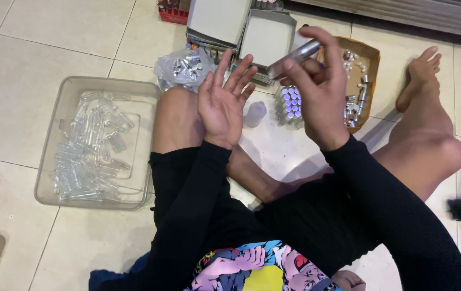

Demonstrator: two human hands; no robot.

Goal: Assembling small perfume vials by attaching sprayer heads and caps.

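Your right hand (322, 91) is pinching a slim clear tube with a silvery cap (295, 55) between thumb and fingertips, held tilted up above your lap, while your left hand (222, 102) is spread wide and holds nothing, palm up, just left of the tube.

Biggest thing around is the clear plastic tub (52, 134) well off to the left of your left hand, with a heap of clear tubes (87, 148) lying loose in it. Past your fingertips sit two grey-white boxes (241, 27), side by side. To the right of your right hand there's a brown cardboard tray (372, 56) with small silvery and white bits in it. Beyond your left hand is a crumpled clear bag (183, 67) with small metal-looking parts inside. Under your right hand, between both hands really, you've got a cluster of vials with purple tops (291, 102), and just beside it a little frosted plastic bottle (255, 113) standing on the tiled floor.
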